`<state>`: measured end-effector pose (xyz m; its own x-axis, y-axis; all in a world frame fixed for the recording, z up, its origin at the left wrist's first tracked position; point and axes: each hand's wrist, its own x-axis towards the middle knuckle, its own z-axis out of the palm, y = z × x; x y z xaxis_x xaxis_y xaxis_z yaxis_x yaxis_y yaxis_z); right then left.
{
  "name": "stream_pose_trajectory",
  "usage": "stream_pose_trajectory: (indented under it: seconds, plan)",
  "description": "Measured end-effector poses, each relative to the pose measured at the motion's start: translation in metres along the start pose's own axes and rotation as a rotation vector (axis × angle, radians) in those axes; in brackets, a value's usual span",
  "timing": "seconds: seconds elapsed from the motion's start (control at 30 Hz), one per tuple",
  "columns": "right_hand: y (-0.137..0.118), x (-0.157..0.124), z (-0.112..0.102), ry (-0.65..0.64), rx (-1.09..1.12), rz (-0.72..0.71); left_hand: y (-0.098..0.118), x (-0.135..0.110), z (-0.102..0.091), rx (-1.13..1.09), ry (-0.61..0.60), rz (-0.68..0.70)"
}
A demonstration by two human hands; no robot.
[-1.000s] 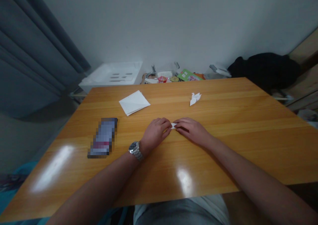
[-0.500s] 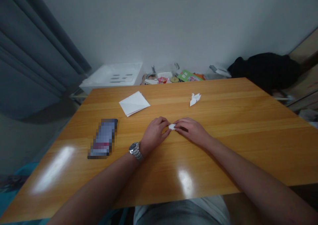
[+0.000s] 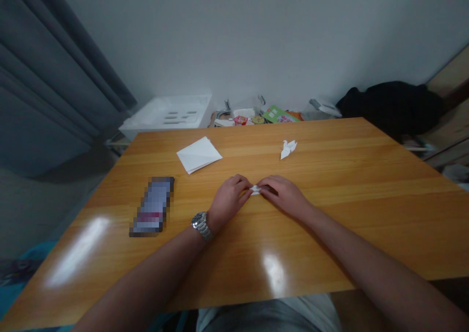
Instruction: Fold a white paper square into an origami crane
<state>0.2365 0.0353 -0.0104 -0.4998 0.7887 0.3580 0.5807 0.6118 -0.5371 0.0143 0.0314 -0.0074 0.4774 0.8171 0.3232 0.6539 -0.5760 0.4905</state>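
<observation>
White folded paper piece [image 3: 255, 190] pinched between both hands, mid-table.
Folding looks in hand, and the small fold seems to call for careful fingertip pressure. Left hand [image 3: 227, 202] and right hand [image 3: 284, 196] meet, clamped on it, forearms angled inward over the honey-wood table [image 3: 330, 239]; white paper crane [image 3: 288, 149] sits at 1 o'clock.

L hand [image 3: 229, 200] and R hand [image 3: 284, 196] palms down, fingertips [image 3: 245, 188] close together, L forearm [image 3: 146, 268], R forearm [image 3: 370, 259] angled inward
</observation>
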Motion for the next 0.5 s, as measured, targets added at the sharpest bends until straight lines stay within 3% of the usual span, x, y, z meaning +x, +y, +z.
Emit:
stream_pose_trajectory:
  seconds: [0.5]
  plan:
    - [0.0072,0.0028,0.0078,0.053,0.043,-0.038,0.0022,0.0009,0.0024,0.019,0.016,-0.023]
